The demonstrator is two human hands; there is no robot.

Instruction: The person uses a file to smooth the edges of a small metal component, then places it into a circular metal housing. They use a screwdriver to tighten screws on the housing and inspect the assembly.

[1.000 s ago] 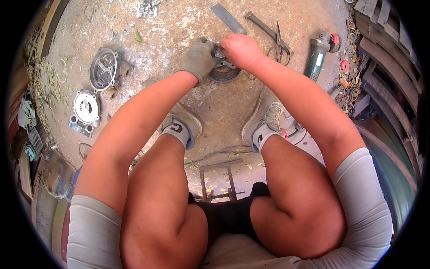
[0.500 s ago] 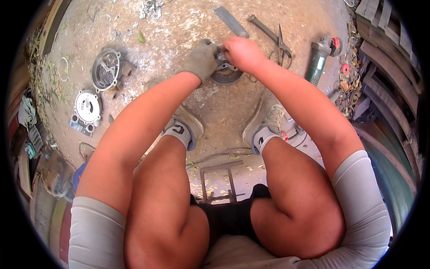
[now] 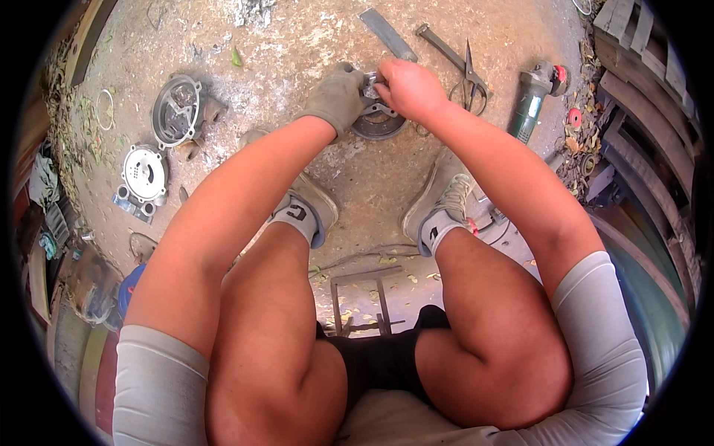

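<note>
My left hand (image 3: 335, 98), in a grey-green work glove, is closed at the far side of a round metal housing (image 3: 381, 128) that sits on the ground between my feet. A small silvery metal part (image 3: 370, 88) shows between my two hands, over the housing's far rim; the left fingers grip its side. My bare right hand (image 3: 410, 89) is closed beside the part, its fingertips pinched against it. Whatever else those right fingers may hold is hidden. The hands cover much of the housing's far side.
Left lie another round housing (image 3: 177, 111) and a pale perforated metal cover (image 3: 145, 175). Beyond my hands are a flat blade (image 3: 387, 33), a hammer (image 3: 439, 46) and scissors (image 3: 468, 83). A green angle grinder (image 3: 528, 108) lies right, near wooden pallets (image 3: 651, 104).
My right hand has shifted slightly toward me and right, and more of the silvery part shows between the hands. The left hand stays nearly in place.
</note>
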